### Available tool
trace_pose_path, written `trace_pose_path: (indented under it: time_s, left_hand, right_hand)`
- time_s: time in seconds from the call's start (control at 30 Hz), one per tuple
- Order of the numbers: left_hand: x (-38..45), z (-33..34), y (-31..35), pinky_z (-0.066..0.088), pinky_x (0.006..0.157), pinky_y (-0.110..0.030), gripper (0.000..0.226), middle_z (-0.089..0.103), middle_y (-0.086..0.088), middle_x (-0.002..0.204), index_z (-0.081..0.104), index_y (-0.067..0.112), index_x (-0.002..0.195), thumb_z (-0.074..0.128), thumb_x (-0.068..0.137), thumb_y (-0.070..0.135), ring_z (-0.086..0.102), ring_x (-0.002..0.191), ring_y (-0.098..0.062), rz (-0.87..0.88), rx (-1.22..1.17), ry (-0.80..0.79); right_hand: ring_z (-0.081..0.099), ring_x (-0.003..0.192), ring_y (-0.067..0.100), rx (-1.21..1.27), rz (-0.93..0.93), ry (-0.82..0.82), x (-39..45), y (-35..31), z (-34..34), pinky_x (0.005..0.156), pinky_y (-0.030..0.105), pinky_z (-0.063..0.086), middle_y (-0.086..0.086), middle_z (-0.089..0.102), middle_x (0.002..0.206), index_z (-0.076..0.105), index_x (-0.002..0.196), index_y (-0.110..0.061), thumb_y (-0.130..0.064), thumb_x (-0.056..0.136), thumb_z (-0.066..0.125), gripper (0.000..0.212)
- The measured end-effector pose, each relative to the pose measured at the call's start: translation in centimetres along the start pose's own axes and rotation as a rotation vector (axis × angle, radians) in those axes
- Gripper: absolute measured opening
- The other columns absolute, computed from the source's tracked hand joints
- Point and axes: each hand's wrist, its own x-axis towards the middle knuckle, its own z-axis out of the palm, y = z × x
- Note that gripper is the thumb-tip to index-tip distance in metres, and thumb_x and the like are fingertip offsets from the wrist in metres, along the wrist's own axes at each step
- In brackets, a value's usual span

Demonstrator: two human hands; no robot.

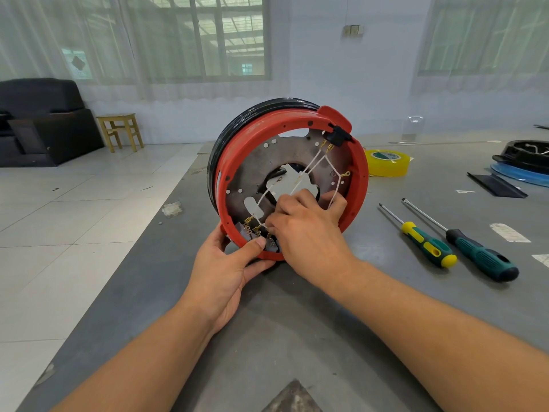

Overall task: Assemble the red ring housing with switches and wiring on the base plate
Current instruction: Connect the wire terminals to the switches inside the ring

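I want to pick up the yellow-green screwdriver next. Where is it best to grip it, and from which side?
Grip the yellow-green screwdriver by its thick handle, from above with the right hand. It lies flat on the table, handle end nearer the person, thin shaft pointing away.

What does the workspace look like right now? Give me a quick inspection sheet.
Surface: grey table, scuffed, bits of tape stuck on.
Job's things: red ring housing held on edge around the metal base plate; black switch at the top rim.
Clutter: two screwdrivers, yellow tape roll, black part on a blue ring.
Hands: left hand grips the lower rim; right hand pinches at the terminals.
Cables: white wires cross the plate.
Surroundings: wooden stool, dark sofa, windows.
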Motion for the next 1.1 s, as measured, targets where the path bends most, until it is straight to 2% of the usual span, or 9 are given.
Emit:
trace_pose_path:
  time_s: [0.37,0.6,0.73,0.83,0.93,1.0,1.1]
  left_hand:
    - [0.1,-0.1,0.0,0.066,0.075,-0.042,0.046,0.076,-0.021,0.118,0.06,0.003,0.135,0.067,0.091,-0.01,0.077,0.101,-0.039,-0.015,-0.039,-0.019]
    - [0.4,-0.5,-0.1,0.065,0.077,-0.045,0.051,0.071,-0.023,0.125,0.061,0.009,0.136,0.072,0.089,-0.008,0.076,0.103,-0.039,0.001,-0.049,-0.024]
    - [0.5,-0.6,-0.2,0.064,0.082,-0.053,0.072,0.065,-0.026,0.131,0.057,0.025,0.142,0.079,0.08,-0.006,0.074,0.109,-0.043,0.021,-0.072,-0.012]
    - [0.5,-0.6,-0.1,0.064,0.081,-0.052,0.079,0.065,-0.027,0.131,0.055,0.026,0.144,0.082,0.076,-0.003,0.073,0.11,-0.043,0.016,-0.084,-0.012]
    - [0.6,-0.6,-0.1,0.065,0.08,-0.05,0.08,0.067,-0.026,0.13,0.054,0.027,0.143,0.083,0.074,-0.003,0.074,0.11,-0.043,-0.006,-0.092,-0.015]
    - [0.7,-0.8,0.0,0.064,0.081,-0.051,0.08,0.069,-0.026,0.128,0.052,0.027,0.144,0.084,0.076,-0.002,0.074,0.109,-0.044,-0.037,-0.105,-0.031]
    - [0.8,-1.3,0.3,0.063,0.085,-0.055,0.074,0.069,-0.025,0.132,0.049,0.023,0.147,0.083,0.084,0.002,0.071,0.113,-0.049,-0.099,-0.141,-0.104]
  right_hand:
    - [0.054,0.108,0.021,0.014,-0.003,-0.033,0.3,0.1,0.1,0.088,0.055,0.03,-0.01,0.063,0.1,0.077,0.091,-0.032,-0.025,0.089,0.071,0.01]
    - [0.054,0.112,0.02,0.124,0.054,-0.01,-0.2,0.1,0.4,0.093,0.052,0.026,-0.009,0.062,0.106,0.075,0.101,-0.031,-0.029,0.096,0.056,0.02]
    - [0.054,0.113,0.016,0.188,0.118,0.021,-0.2,-0.2,0.2,0.096,0.054,0.026,-0.014,0.063,0.108,0.071,0.104,-0.036,-0.032,0.099,0.053,0.02]
    - [0.053,0.113,0.016,0.131,0.165,0.105,-0.3,-0.3,-0.2,0.097,0.056,0.029,-0.015,0.067,0.105,0.073,0.1,-0.036,-0.034,0.098,0.055,0.018]
    - [0.055,0.109,0.018,0.091,0.143,0.14,-0.2,-0.1,-0.7,0.092,0.049,0.029,-0.014,0.069,0.104,0.074,0.099,-0.034,-0.034,0.099,0.056,0.019]
    - [0.058,0.101,0.021,0.144,0.064,0.102,-0.2,-0.1,-0.6,0.085,0.042,0.036,-0.007,0.068,0.103,0.076,0.102,-0.028,-0.03,0.099,0.058,0.018]
    - [0.062,0.093,0.024,0.345,0.044,-0.015,0.0,-0.3,-0.6,0.077,0.042,0.052,0.002,0.065,0.104,0.075,0.108,-0.015,-0.024,0.101,0.059,0.02]
